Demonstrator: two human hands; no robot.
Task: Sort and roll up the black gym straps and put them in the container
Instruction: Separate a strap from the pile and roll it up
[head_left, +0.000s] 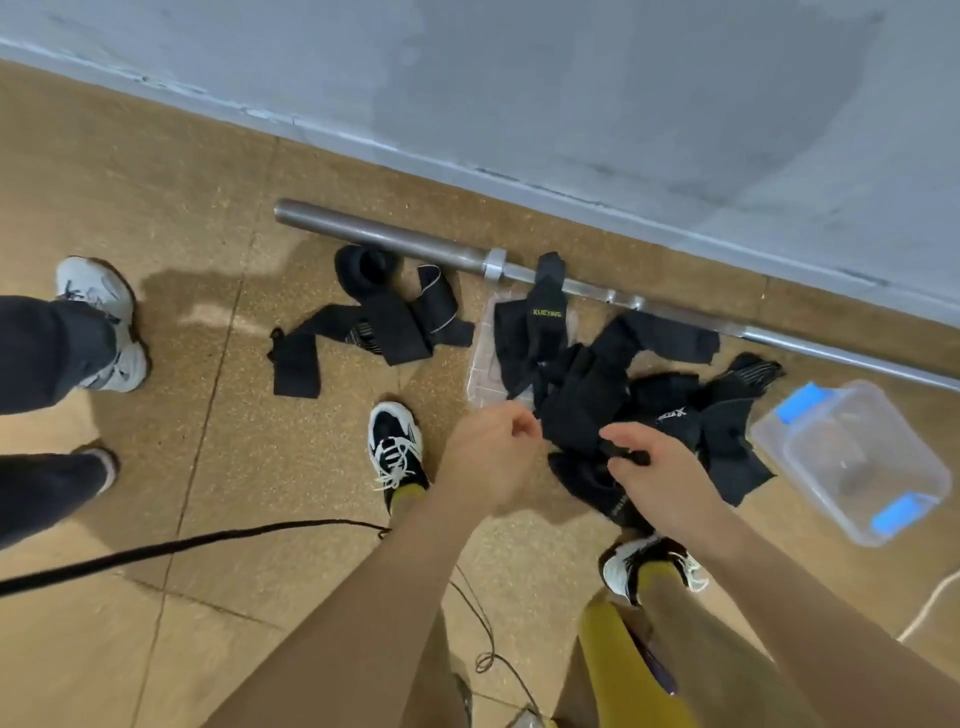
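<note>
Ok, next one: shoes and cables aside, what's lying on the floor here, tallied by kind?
Heaps of black straps: 2, the left heap and the right heap; single straps too tangled to count
Steel barbell: 1
Clear container: 1
Clear lid, partly under the right heap: 1
Total: 5

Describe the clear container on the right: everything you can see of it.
The container is a clear plastic tub, rectangular with rounded corners, with a blue latch at each short end. It stands upright on the tan floor, lid off, no straps inside. It sits right of the black straps; the nearest strap end lies close to its left corner, contact unclear.
</note>
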